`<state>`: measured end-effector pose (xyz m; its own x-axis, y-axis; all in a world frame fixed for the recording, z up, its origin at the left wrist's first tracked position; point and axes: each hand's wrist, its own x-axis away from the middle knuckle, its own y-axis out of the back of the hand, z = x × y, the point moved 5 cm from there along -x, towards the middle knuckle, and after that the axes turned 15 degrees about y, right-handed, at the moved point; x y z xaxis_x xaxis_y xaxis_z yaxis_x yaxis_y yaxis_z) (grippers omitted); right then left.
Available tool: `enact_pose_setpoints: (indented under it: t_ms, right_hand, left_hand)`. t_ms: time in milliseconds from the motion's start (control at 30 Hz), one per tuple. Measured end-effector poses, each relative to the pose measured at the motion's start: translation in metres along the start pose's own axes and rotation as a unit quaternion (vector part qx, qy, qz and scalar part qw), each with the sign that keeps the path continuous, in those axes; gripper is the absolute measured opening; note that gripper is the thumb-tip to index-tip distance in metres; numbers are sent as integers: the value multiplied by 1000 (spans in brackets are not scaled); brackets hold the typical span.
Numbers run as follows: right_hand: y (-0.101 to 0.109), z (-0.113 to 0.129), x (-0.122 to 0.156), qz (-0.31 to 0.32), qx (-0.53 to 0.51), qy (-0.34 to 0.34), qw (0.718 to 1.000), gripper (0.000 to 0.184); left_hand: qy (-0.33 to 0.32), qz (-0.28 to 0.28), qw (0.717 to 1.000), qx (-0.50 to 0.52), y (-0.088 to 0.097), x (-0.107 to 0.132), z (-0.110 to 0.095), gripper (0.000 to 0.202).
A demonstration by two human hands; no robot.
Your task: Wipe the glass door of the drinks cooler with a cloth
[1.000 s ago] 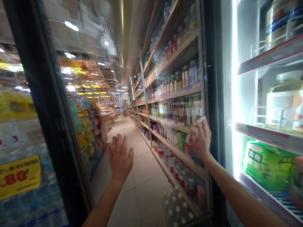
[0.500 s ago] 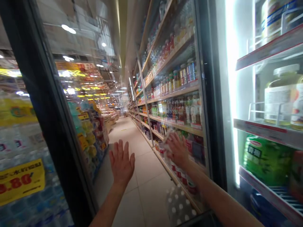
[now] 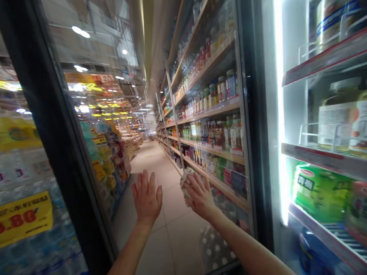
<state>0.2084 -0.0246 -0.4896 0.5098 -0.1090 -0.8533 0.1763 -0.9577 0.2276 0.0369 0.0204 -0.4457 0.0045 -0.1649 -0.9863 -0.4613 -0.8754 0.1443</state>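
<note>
A glass door (image 3: 172, 214) with a black frame stands in front of me, and shelves and an aisle show through or in it. My left hand (image 3: 148, 200) lies flat against the glass, fingers stretched out and nothing in it. To its right, my right hand (image 3: 202, 196) presses a crumpled pale cloth (image 3: 185, 187) to the pane. The cloth sticks out at the left of the fingers; the part beneath the palm is hidden.
On the right is a lit cooler with shelves (image 3: 318, 152) holding bottles and a green pack (image 3: 318, 193). Bottled water packs with a yellow price sign (image 3: 27, 214) stand at left, beyond the black door frame (image 3: 61, 152). Dotted grey fabric (image 3: 213, 248) shows low in the glass.
My right hand has moved left across the glass with the cloth, closer to my left hand. The left hand has stayed almost in place. The view has shifted slightly.
</note>
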Motion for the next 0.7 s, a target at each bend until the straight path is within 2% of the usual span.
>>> enact_pose_setpoints:
  t_ms: [67,200,267,300,367,467,533,600,633,700]
  right_hand:
    - [9,-19,17,-4,19,-19,1000,38]
    - [34,-78,59,-25,101,-167,981,47]
    - [38,-86,66,-42,121,-224,966,52]
    - [36,-82,64,-46,119,-237,963,53]
    - [25,-57,49,-36,92,-212,972,53]
    - [3,-6,17,1,25,-97,995,47]
    - [-5,14,7,18,-6,-35,999,42]
    - [-3,11,14,20,-11,-7,1000,40]
    - [2,1,23,20,-1,-9,1000,39]
    - [17,-35,49,10,45,-57,997,40]
  left_hand:
    - [5,9,1000,0,-1,2,0,64]
    - [18,8,1000,-1,-2,8,-1,63]
    - [27,4,1000,-2,-3,11,-2,62]
    - [31,4,1000,-3,-3,13,-2,62]
    - [36,10,999,-1,-3,15,-2,62]
    - [38,23,999,4,-3,19,0,64]
    - [34,32,999,5,-3,21,1,64]
    - [28,32,999,3,-3,23,1,64]
    - [27,31,999,4,-3,24,1,64]
    - [31,30,999,13,-3,26,1,63]
